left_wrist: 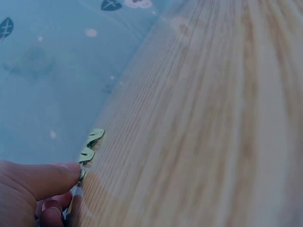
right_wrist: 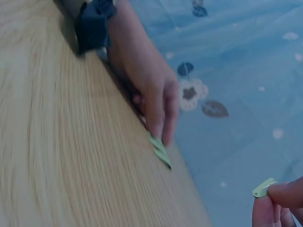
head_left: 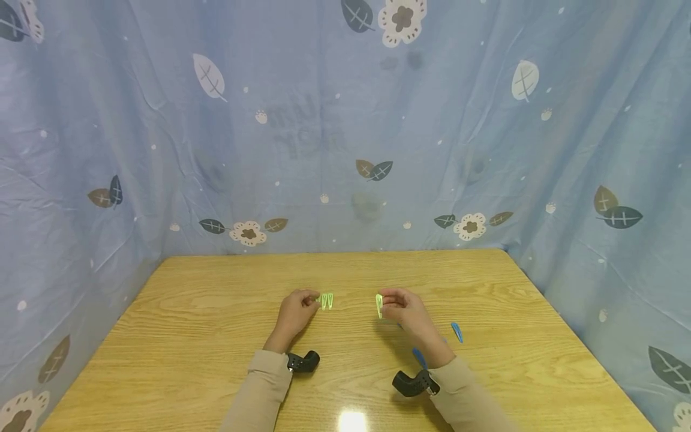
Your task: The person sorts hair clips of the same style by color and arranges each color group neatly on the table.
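Observation:
Two light green snap hair clips [head_left: 327, 301] lie side by side on the wooden table, left of the middle. Just left of them my left hand [head_left: 296, 311] pinches another green hair clip [left_wrist: 82, 175] at the end of the row, mostly hidden by the thumb and fingers. My right hand [head_left: 409, 312] holds a separate green hair clip [head_left: 379, 306] between thumb and fingertips, to the right of the row. In the right wrist view this held clip [right_wrist: 264, 187] shows above the fingertips, raised off the table.
Blue hair clips lie on the table around the right forearm; one blue clip [head_left: 456, 332] is to its right, another blue clip [head_left: 419, 358] sits partly under the wrist. A patterned blue curtain [head_left: 324, 150] surrounds the wooden table [head_left: 216, 312] at the back and sides.

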Tool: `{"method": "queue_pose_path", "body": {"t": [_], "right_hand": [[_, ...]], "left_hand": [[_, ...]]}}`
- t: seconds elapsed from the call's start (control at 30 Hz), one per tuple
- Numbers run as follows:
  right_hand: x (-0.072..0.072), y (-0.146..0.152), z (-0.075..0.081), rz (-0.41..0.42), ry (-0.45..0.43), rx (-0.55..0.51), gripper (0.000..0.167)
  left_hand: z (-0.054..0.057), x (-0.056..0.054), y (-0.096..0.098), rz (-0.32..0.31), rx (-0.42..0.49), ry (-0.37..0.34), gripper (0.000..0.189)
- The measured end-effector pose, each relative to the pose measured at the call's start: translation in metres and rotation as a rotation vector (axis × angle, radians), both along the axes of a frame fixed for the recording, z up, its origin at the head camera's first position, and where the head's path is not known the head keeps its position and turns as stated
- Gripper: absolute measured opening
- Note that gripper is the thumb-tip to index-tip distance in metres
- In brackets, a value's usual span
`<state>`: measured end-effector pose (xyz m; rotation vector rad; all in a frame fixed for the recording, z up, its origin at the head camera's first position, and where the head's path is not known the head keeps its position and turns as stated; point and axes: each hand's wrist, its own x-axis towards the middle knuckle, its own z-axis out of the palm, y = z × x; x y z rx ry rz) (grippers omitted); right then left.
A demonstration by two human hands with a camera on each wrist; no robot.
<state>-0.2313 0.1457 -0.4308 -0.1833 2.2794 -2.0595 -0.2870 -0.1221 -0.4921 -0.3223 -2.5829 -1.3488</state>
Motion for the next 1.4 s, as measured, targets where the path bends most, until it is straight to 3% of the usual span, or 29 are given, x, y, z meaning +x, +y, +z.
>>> {"method": "queue_pose_path", "body": {"t": [0.37, 0.57, 0.73, 1.0, 1.4], "right_hand": [[-0.007, -0.048, -0.014, -0.025, 0.004, -0.042, 0.035], [-0.017, -0.068, -0.028, 0.002, -0.01, -0.015, 0.034], [-0.028, -0.08, -0.034, -0.036, -0.029, -0.006, 0.032], [-0.044, -0.086, -0.04, -0.087, -0.028, 0.054, 0.032], [-0.062, -0.091, -0.037, -0.099, -0.04, 0.264, 0.027]], "left_hand": [[-0.001, 0.001, 0.0, 0.003, -0.009, -0.007, 0.019], [-0.001, 0.002, 0.0, 0.007, -0.013, -0.01, 0.021], [0.001, 0.002, 0.001, 0.015, -0.005, -0.011, 0.02], [-0.002, 0.0, 0.001, 0.014, -0.012, -0.007, 0.02], [0.001, 0.001, 0.0, 0.008, -0.013, -0.001, 0.02]]}}
